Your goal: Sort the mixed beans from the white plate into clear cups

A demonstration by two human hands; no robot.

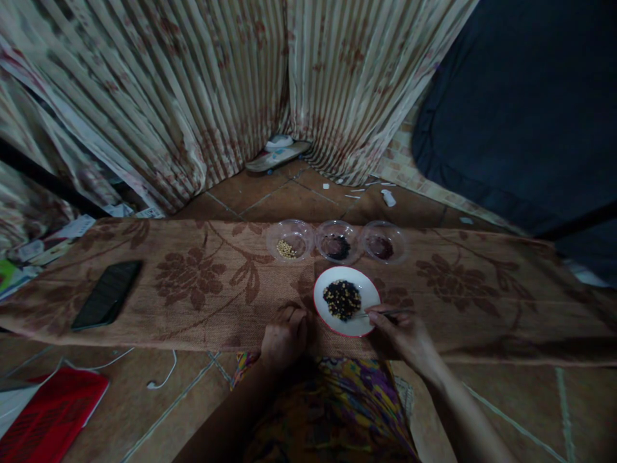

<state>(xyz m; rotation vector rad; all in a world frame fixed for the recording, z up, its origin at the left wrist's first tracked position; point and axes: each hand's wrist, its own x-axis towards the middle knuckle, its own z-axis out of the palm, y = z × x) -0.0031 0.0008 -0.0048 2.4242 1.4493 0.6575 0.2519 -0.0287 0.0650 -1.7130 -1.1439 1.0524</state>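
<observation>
A white plate with a red rim [369, 296] lies on the cloth-covered table, bearing a heap of mixed black and yellow beans [342, 299]. At its right edge, my right hand [393, 329] is closed around a thin metal utensil [395, 312], whose tip reaches the lower right of the heap. Whether it is a spoon or tweezers is too small to tell. My left hand [285, 334] rests on the cloth left of the plate, fingers curled in, nothing visible in it. Behind the plate stand three clear bowls: one with yellow beans [286, 249], one with black beans [340, 247], one with dark red beans [384, 247].
A dark phone [107, 294] lies on the table's left part, on the patterned brown cloth [231, 315]. Papers [72, 228] are at the far left. Beyond the table, a skateboard [278, 157] and white scraps [388, 197] lie on the tiled floor before striped curtains.
</observation>
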